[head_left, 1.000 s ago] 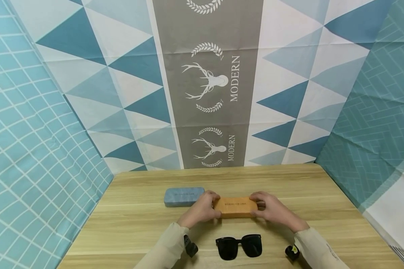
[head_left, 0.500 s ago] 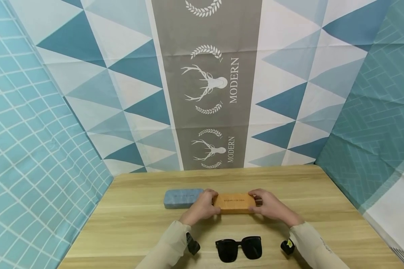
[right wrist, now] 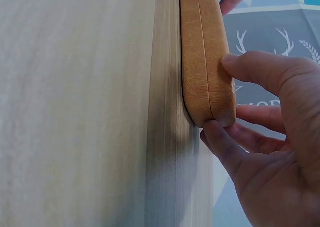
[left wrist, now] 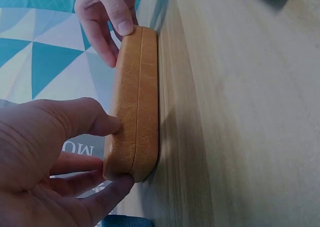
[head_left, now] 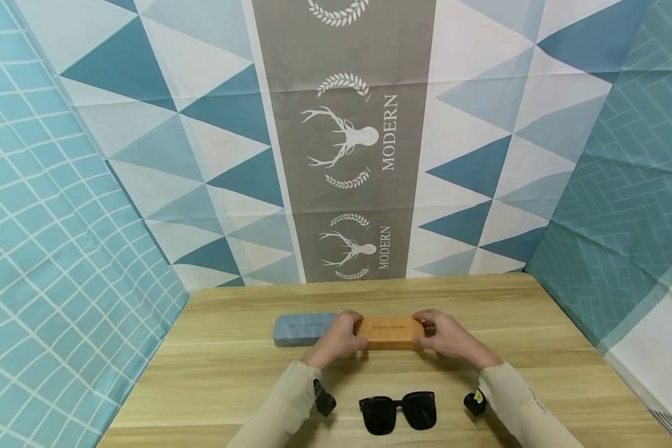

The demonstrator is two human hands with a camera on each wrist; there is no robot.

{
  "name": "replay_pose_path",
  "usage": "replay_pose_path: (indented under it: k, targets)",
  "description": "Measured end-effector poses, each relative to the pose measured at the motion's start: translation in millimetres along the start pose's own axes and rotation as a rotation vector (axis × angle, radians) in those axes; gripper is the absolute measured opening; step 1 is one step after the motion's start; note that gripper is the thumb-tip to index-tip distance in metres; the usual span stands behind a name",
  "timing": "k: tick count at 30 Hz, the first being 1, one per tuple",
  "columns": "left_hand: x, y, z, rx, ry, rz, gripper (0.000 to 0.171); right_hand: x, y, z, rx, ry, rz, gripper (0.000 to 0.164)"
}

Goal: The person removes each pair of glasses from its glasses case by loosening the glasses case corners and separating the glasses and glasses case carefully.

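An orange-brown glasses case [head_left: 391, 332] with dark lettering on its lid lies on the wooden table between both hands. My left hand [head_left: 340, 340] grips its left end, thumb on the near edge and fingers round the end and far side. At the other end my right hand [head_left: 448, 337] holds it the same way. Both wrist views show the seam running along the side of the case [left wrist: 132, 102], with the lid closed. A blue-grey case [head_left: 304, 330] lies just left of it, partly covered by the left hand. Nearer the front edge rest black sunglasses [head_left: 397, 412].
The wooden table [head_left: 218, 386] meets a patterned cloth wall [head_left: 353, 143] at the back. Tiled-pattern cloth hangs on the left [head_left: 61, 218] and the right. Small black cameras are strapped to both wrists above the table.
Both hands have slid the orange-brown case slightly away, toward the back of the table, and a little to the left. It now lies about level with the blue-grey case. The sunglasses stay put.
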State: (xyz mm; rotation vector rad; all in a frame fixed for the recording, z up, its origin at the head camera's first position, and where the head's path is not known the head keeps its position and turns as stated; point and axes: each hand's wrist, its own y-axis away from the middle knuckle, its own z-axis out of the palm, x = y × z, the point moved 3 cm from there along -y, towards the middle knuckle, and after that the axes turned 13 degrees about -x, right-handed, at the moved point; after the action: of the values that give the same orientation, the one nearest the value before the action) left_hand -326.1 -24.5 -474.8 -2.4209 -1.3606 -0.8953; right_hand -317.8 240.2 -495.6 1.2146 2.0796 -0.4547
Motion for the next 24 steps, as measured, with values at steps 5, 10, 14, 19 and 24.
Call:
replay_pose_path:
  k: [5,10,14,19,24]
  targets:
    - [0.8,-1.6,-2.2,0.000,-0.007,0.007,0.055,0.4,-2.2,-0.9,0.000,0.005,0.013,0.057]
    - [1.8,-1.1,-3.2,-0.008,-0.007,0.012,0.052,0.6,-2.0,-0.3,-0.005,0.004,0.000,0.057]
    - [2.1,-1.5,-2.6,-0.021,-0.009,0.020,0.052,2.3,0.1,0.7,-0.007,-0.004,0.003,0.057]
    - [1.9,-1.2,-1.9,-0.027,0.004,0.010,0.055,3.3,0.1,0.7,-0.008,0.003,-0.004,0.057]
    - [-0.4,-1.5,-1.1,-0.019,0.011,0.007,0.056,1.5,-1.4,-0.7,-0.022,0.006,-0.021,0.057]
